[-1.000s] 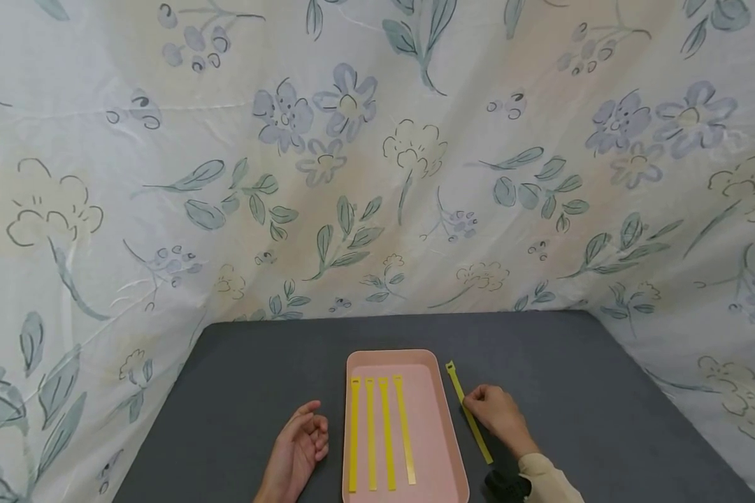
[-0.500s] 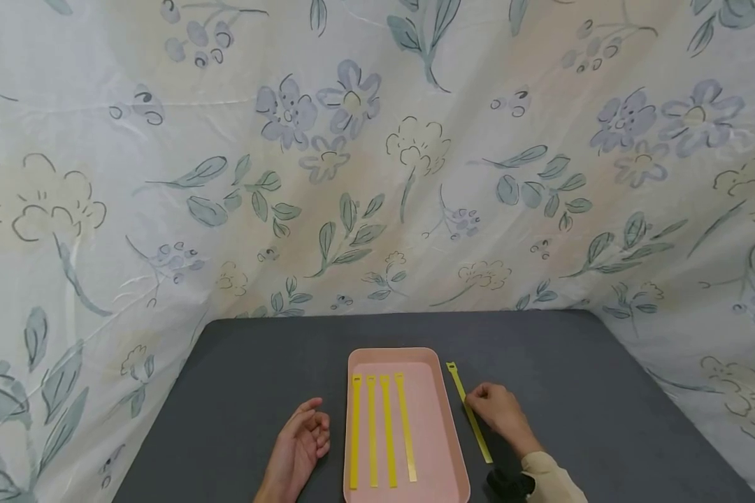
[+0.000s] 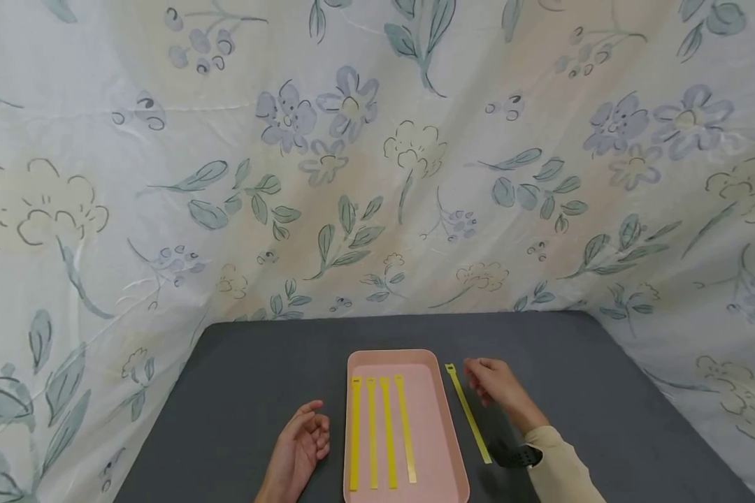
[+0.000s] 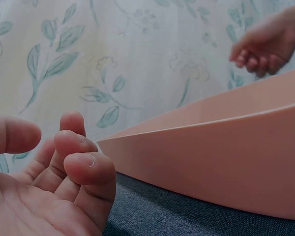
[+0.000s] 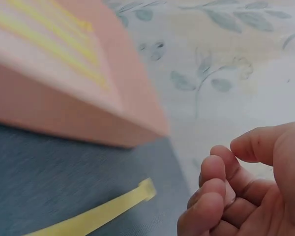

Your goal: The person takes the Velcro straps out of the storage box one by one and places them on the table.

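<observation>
A yellow cable strap [image 3: 468,413] with a slotted head lies on the dark table, just right of the pink tray [image 3: 437,440]. My right hand [image 3: 500,390] hovers to the right of that strap's upper end. Its fingers are loosely curled and hold nothing; in the right wrist view the strap [image 5: 96,216] lies apart from them. Inside the tray, several similar yellow straps [image 3: 387,433] lie side by side, heads toward the far end. Left of the tray rests my left hand [image 3: 298,447], palm turned inward, fingers relaxed and holding nothing.
The dark grey table [image 3: 277,356] extends around the tray on both sides. A floral cloth [image 3: 365,175] hangs behind it and along the sides. The tray's raised wall [image 4: 211,162] stands close beside my left fingers. A black band [image 3: 519,455] sits at my right wrist.
My right hand has let go of the single strap and moved up and away from it, toward the far end. That strap stays beside the tray. My left hand has not moved.
</observation>
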